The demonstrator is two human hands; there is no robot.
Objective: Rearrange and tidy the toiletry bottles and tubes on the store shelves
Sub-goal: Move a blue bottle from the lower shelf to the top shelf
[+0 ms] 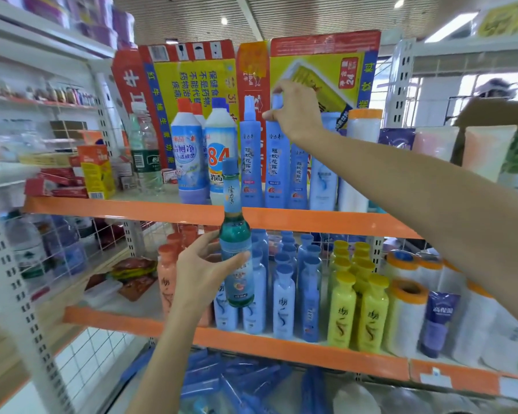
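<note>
the green glass bottle [234, 234] is standing upright in mid-air in front of the upper orange shelf edge [174, 211], its blue cap reaching above that edge and its base hanging below it. the left hand [205, 271] is gripping the bottle around its lower body, with the thumb curling across the front label and the fingers wrapping behind.

above the upper orange shelf edge and to the right of the green glass bottle, the right hand [295, 113] is pinching the top of a tall blue spray bottle [277, 168], with the thumb and fingers closing on its cap. this bottle is standing upright on the shelf, touching a matching blue spray bottle [250, 156] on its left.

further left along the upper orange shelf edge, two white cleaner bottles [220, 150] with red and blue caps are standing side by side. behind them, a red and yellow cardboard carton [192, 73] is forming the backdrop.

below the upper orange shelf edge, pale blue shampoo bottles [283, 303] are standing in rows behind the green glass bottle, with yellow shampoo bottles [356, 306] just beside them on the right and orange bottles [166, 273] on the left.
</note>
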